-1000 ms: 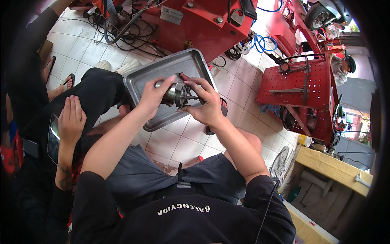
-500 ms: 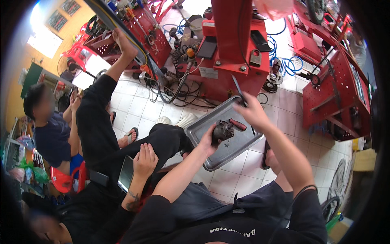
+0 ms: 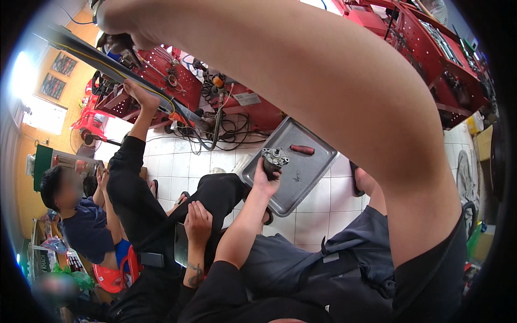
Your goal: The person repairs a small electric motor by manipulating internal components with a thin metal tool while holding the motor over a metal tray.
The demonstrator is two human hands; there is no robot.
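Observation:
My left hand (image 3: 266,180) is wrapped round a small dark cylindrical motor (image 3: 274,160), its pale metal end with mounting lugs facing up. Hand and motor are above the left part of a grey metal tray (image 3: 293,202). In that tray lie a red-handled piece (image 3: 302,149) and some small dark bits (image 3: 297,176). Raised high at the upper left, close to the camera, my right hand (image 3: 126,24) is closed round a dark tool (image 3: 121,43); its fingers are partly cut off by the picture's edge. My right forearm crosses the whole upper view.
Beside me on the left sits a person in black with a hand (image 3: 198,220) on a phone (image 3: 181,245); that person's bare foot (image 3: 141,94) rests up by a grey post (image 3: 116,70). Another person (image 3: 89,220) sits farther left. Cables (image 3: 237,126) lie on the tiles near red perforated stands.
My right hand, with the dark tool, has swung from above the tray up to the upper left. The motor has turned, its metal end now upward, and moved slightly left.

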